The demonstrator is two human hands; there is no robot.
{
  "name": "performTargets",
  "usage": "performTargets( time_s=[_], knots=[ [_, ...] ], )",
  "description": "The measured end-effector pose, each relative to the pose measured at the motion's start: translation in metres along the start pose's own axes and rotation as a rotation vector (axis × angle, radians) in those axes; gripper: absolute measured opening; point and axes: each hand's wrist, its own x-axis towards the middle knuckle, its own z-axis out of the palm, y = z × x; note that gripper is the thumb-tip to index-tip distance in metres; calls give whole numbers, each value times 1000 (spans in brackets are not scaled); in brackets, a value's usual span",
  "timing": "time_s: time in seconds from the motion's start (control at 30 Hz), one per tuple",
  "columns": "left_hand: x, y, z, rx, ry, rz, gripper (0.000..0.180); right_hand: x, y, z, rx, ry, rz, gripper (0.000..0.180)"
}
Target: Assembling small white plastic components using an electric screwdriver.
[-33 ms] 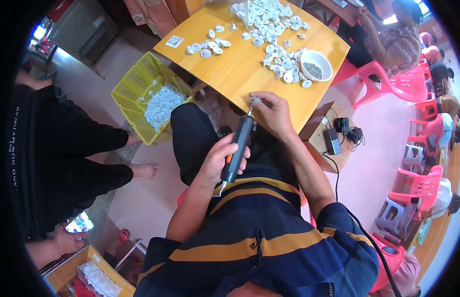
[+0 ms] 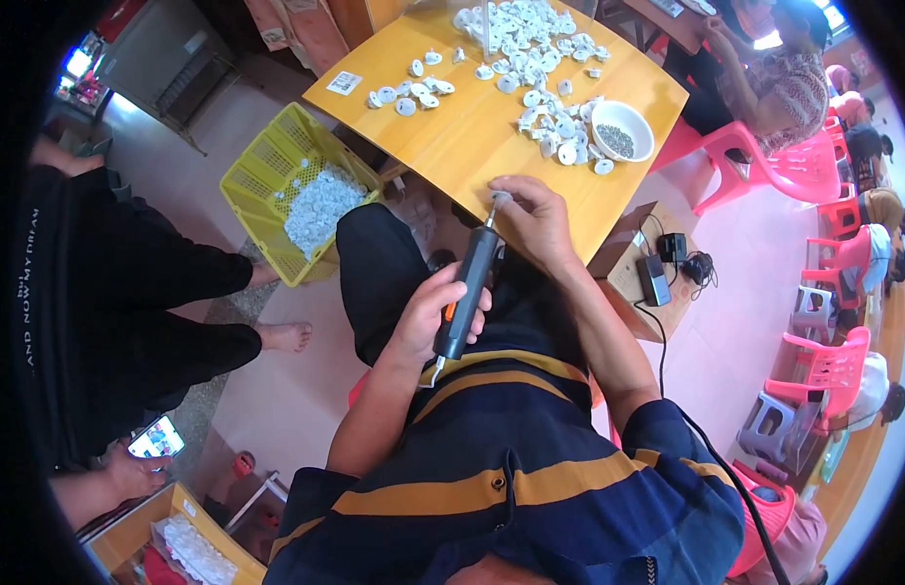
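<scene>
My left hand (image 2: 433, 310) is wrapped round the black body of an electric screwdriver (image 2: 469, 283), which has an orange switch. Its bit points up and away from me, toward the table's near edge. At the tip of that bit, my right hand (image 2: 538, 222) pinches a small white plastic part (image 2: 501, 197) between thumb and fingers. Bit and part appear to meet; a screw between them is too small to make out. Across the table (image 2: 428, 127) lie many similar white round parts (image 2: 530, 58), some in a small group (image 2: 408, 96) at the left.
A white bowl of small metal screws (image 2: 618, 132) stands at the table's right edge. Left of my knee, a yellow crate (image 2: 267, 166) holds white pieces. A cardboard box (image 2: 623, 283) carries a power adapter and cables. A person holding a phone (image 2: 158, 441) is at the left; pink chairs (image 2: 774, 161) stand right.
</scene>
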Motion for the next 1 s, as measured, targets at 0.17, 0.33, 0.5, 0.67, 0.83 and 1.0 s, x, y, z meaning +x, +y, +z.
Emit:
performTargets(
  time_s=[0.17, 0.33, 0.5, 0.67, 0.83, 1.0],
  knots=[
    [-5, 9, 1, 4, 35, 69, 39, 37, 0, 3, -550, 42, -258, 25],
    [-7, 9, 4, 54, 80, 112, 38, 83, 12, 31, -530, 124, -350, 38],
    [-11, 10, 2, 89, 126, 117, 37, 83, -6, 19, -427, 161, -435, 42],
    [-11, 6, -1, 79, 136, 124, 41, 84, -24, -62, -504, 290, -408, 24],
    [-7, 4, 4, 106, 131, 105, 37, 107, -42, -149, -1043, 288, -177, 18],
    [-7, 4, 6, 119, 134, 81, 33, 132, -19, -170, -1287, 133, 36, 18]
  ],
)
